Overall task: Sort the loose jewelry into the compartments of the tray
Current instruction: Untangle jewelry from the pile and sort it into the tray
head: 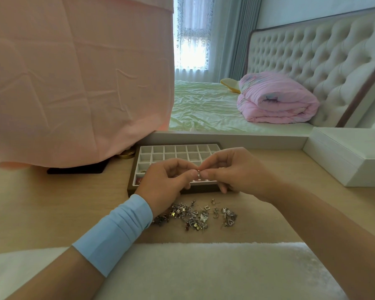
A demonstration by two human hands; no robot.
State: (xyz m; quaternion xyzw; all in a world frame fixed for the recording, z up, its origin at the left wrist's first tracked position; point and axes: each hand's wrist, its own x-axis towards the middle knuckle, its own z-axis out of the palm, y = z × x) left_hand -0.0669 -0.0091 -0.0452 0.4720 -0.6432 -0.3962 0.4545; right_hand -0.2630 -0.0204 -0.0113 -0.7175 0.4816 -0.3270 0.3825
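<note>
Both the left hand (165, 180) and right hand (232, 172) pinch one small silver ring (199, 174) above the white compartment tray's (143, 151) near edge; light, stiff, probably slippery, so best gripped by its band.

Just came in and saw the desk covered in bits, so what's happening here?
A person is sorting jewelry at a wooden desk. Both hands, the left hand and the right hand, are raised over the near edge of a compartment tray, pinching one small silvery piece between the fingertips. Most compartments in view look empty; a few at the tray's left hold items. A pile of loose jewelry lies on the desk in front of the tray, not yet sorted.
</note>
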